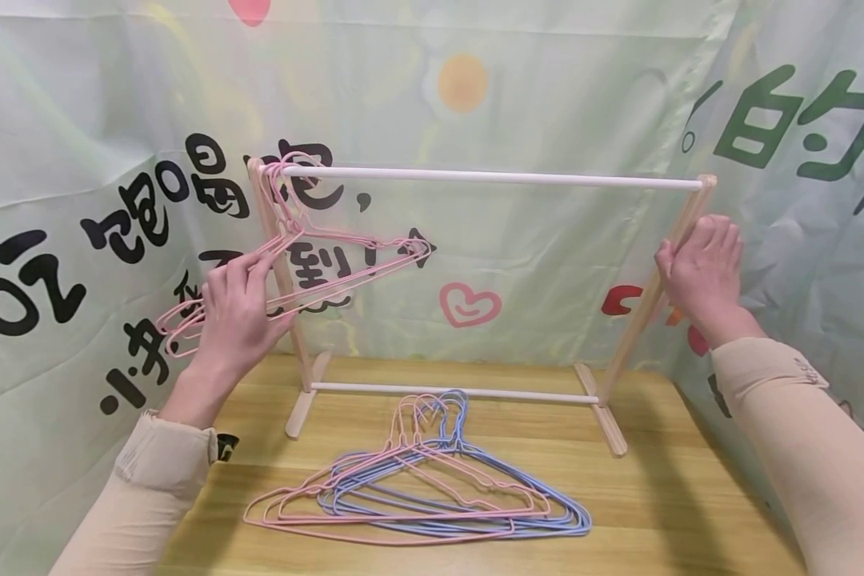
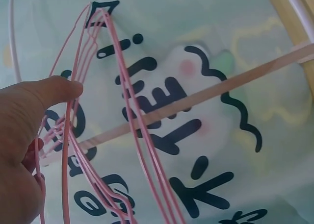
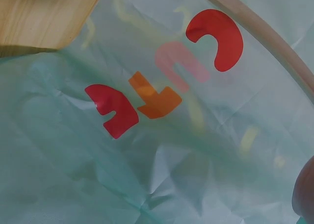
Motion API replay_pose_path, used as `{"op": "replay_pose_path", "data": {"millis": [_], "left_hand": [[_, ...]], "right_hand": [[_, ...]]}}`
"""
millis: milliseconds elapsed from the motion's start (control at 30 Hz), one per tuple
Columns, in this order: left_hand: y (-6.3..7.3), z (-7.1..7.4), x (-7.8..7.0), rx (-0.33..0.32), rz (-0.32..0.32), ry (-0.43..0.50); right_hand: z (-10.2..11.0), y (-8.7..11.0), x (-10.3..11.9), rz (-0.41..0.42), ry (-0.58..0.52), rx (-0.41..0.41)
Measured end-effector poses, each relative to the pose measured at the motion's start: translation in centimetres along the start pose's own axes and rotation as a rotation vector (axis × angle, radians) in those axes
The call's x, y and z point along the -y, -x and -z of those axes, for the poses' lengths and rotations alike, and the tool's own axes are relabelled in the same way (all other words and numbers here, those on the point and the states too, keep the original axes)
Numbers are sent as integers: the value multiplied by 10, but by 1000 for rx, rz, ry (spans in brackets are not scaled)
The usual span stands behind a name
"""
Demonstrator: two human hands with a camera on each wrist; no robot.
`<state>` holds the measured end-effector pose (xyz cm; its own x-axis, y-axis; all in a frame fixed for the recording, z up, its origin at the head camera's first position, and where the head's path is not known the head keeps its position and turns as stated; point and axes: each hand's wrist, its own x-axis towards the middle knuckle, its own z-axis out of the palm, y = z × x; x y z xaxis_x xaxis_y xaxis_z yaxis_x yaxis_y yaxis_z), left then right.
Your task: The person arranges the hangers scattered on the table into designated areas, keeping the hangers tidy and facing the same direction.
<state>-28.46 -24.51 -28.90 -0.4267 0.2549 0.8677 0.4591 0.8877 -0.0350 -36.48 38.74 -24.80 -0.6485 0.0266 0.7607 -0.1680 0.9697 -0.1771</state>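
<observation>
My left hand [image 1: 238, 312] pinches the wire of a pink clothes hanger [image 1: 353, 280] at the left end of a small rack. Several pink hangers overlap there, their hooks at the white top rod [image 1: 475, 176]. In the left wrist view, my thumb [image 2: 61, 89] lies across one pink wire, with fingertips behind. My right hand [image 1: 706, 272] grips the rack's right wooden post [image 1: 637, 328] below its top. The right wrist view has the post [image 3: 265, 28] at upper right and only a fingertip at the right edge.
Several pink hangers [image 1: 288, 524] and blue hangers [image 1: 576, 520] lie overlapped on the wooden table [image 1: 518, 556] in front of the rack. A lower white rod [image 1: 518, 393] joins the rack's feet. Printed cloth [image 1: 547, 96] hangs behind and at both sides.
</observation>
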Motion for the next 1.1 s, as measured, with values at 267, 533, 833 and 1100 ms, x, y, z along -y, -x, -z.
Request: {"op": "replay_pose_path", "data": {"millis": [267, 533, 833, 1100], "left_hand": [[9, -10, 11, 51, 28, -28], [17, -18, 22, 64, 55, -15], [23, -29, 32, 30, 61, -56], [26, -36, 36, 35, 77, -94]], "right_hand": [[0, 0, 3, 14, 0, -14], [1, 0, 3, 21, -1, -12], [1, -1, 2, 16, -10, -19], [1, 0, 2, 15, -12, -23]]}}
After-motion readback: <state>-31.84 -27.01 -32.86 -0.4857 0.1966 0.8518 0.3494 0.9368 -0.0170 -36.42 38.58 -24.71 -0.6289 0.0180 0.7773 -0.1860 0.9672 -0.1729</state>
